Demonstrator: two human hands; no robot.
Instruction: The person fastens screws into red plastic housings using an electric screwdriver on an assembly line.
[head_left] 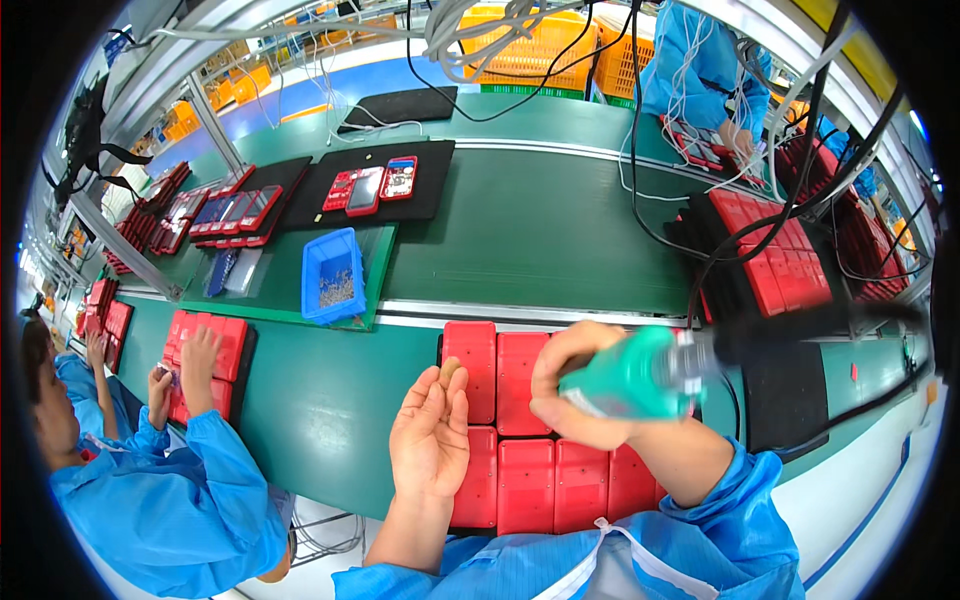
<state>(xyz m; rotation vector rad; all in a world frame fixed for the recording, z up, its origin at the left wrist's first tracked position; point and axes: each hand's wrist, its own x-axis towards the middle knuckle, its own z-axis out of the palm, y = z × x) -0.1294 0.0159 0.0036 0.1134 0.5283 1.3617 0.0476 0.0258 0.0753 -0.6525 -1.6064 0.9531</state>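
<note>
My right hand (pixel 572 390) grips a green electric screwdriver (pixel 635 375), held sideways above a block of red rectangular cases (pixel 525 470) laid in rows on a black mat. A black cable runs from the tool's rear up to the right. My left hand (pixel 430 435) hovers palm up over the left cases, fingers together and slightly cupped; whether anything small lies in it I cannot tell.
A blue bin of small screws (pixel 333 275) sits beyond on the green belt (pixel 540 230). Black mats hold red devices (pixel 368 188). More red cases (pixel 775 255) lie at right. A co-worker in blue (pixel 170 490) handles red cases at left; another stands far right (pixel 705 75).
</note>
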